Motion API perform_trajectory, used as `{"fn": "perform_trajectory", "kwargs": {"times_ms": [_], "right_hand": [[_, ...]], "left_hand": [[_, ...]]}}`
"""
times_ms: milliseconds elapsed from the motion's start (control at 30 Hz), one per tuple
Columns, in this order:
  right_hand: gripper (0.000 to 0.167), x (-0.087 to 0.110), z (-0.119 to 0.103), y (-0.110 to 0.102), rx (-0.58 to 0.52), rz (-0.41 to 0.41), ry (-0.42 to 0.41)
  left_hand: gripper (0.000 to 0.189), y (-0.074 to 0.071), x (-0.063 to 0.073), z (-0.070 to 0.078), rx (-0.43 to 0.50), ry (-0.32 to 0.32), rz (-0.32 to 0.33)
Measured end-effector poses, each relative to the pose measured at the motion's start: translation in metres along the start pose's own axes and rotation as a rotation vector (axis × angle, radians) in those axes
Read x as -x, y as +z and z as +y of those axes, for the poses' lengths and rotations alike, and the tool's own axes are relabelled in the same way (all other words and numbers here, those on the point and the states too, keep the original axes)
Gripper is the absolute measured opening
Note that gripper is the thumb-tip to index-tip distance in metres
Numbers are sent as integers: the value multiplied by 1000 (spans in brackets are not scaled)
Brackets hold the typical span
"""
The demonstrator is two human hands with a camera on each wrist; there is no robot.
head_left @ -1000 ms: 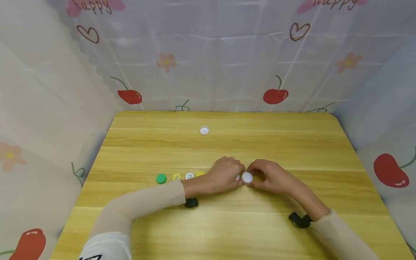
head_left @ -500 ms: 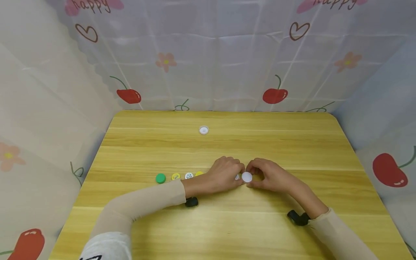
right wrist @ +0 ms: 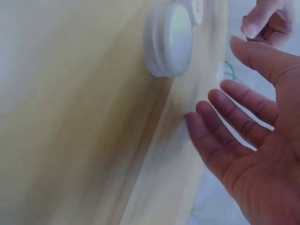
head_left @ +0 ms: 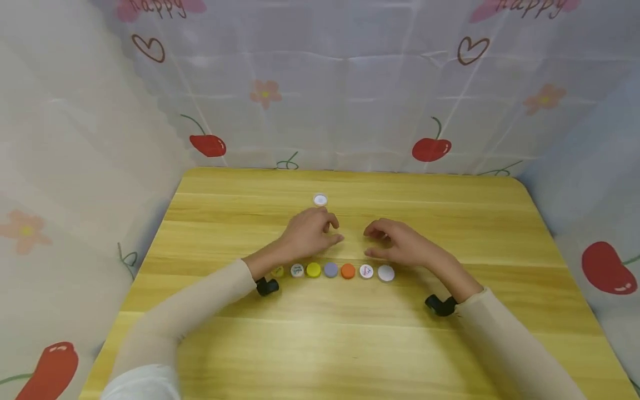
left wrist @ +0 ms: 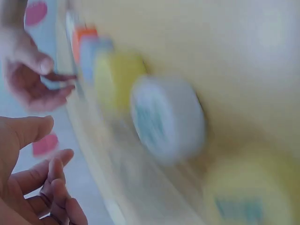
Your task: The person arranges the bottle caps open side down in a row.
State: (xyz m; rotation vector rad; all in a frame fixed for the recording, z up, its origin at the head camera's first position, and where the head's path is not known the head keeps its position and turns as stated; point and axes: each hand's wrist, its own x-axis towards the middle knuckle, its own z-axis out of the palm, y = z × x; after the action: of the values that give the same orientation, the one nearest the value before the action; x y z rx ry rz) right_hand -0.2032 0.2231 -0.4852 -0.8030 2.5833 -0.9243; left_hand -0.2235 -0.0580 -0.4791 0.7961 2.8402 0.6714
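A row of bottle caps lies on the wooden table. From left to right I see a printed yellow cap (head_left: 277, 271) partly behind my left wrist, a printed white cap (head_left: 297, 270), a plain yellow cap (head_left: 313, 270), a lavender cap (head_left: 331, 270), an orange cap (head_left: 348, 271), a white cap with coloured print (head_left: 366, 271) and a plain white cap (head_left: 386, 273). My left hand (head_left: 309, 233) is held behind the row, fingers loosely bent around nothing. Facing it, my right hand (head_left: 402, 243) holds nothing either, and its fingers are spread in the right wrist view.
A white round lid (head_left: 320, 199) lies farther back, just beyond my left hand. The wooden table (head_left: 350, 344) extends in front of the row. A printed curtain (head_left: 340, 100) hangs behind the table's back edge.
Both hands have left the white caps at the right end and moved back from the row, the left one also leftward. Caps formerly under the left hand now show; the green cap is hidden.
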Motion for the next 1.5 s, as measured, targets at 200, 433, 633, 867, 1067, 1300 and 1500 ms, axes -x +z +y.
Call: {"fn": "perform_trajectory", "kwargs": {"times_ms": [200,433,633,867,1067,1300,1500], "right_hand": [[47,-45,4,1,-67,24,84],[55,-96,-6,10,-112,54,155],[59,-134,-15,16,-151,74,174],[46,-156,-12,24,-146,109,161],[38,-158,-9,28,-135,154,146],[37,-156,-10,26,-122,159,131],[38,-139,-20,15,-175,110,107]], "left_hand": [[27,-13,-19,-45,40,-125,51],[53,-19,-29,-79,54,-225,-33],[55,-24,-41,-87,109,-186,-49],[41,-20,-51,-85,102,-148,-38],[31,-19,-54,-81,64,-156,-12],[29,-17,-54,-83,75,-150,-13],[29,-19,-39,-83,165,-49,10]]}}
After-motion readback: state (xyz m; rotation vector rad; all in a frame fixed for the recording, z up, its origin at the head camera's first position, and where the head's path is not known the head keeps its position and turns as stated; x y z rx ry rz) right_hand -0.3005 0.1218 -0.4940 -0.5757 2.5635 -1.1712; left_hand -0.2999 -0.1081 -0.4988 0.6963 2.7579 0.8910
